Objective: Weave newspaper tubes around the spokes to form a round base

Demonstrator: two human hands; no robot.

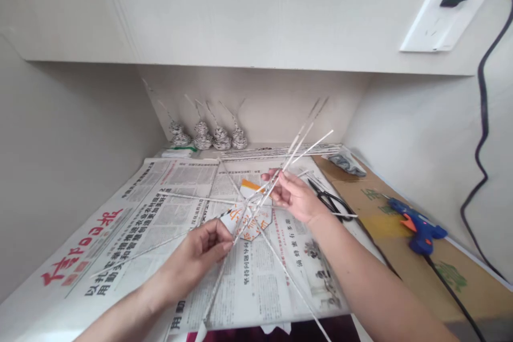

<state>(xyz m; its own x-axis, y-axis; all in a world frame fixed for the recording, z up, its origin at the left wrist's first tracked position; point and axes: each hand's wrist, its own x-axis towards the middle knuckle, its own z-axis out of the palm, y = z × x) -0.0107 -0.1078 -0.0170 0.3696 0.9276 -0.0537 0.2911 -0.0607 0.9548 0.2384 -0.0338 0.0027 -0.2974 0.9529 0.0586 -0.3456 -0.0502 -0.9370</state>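
Several thin rolled newspaper tubes (294, 284) cross in a star shape in the middle, over a light card piece (262, 222) with orange marks. My left hand (208, 246) pinches one tube near the lower left of the crossing, thumb against the fingers. Just above and right of the crossing, my right hand (290, 195) is closed around a few tubes that slant up to the back right. Their far ends stick up past the fingers. Other arms of the star spread left and toward the front edge. Parts of the crossing are blurred.
Newspaper sheets (176, 224) cover the table. Black-handled scissors (331, 202) lie right of my right hand. A blue glue gun (420, 227) rests on cardboard (372, 208), its cord running forward. Several woven gourd shapes (222, 139) and a tube bundle (276, 153) sit at the back.
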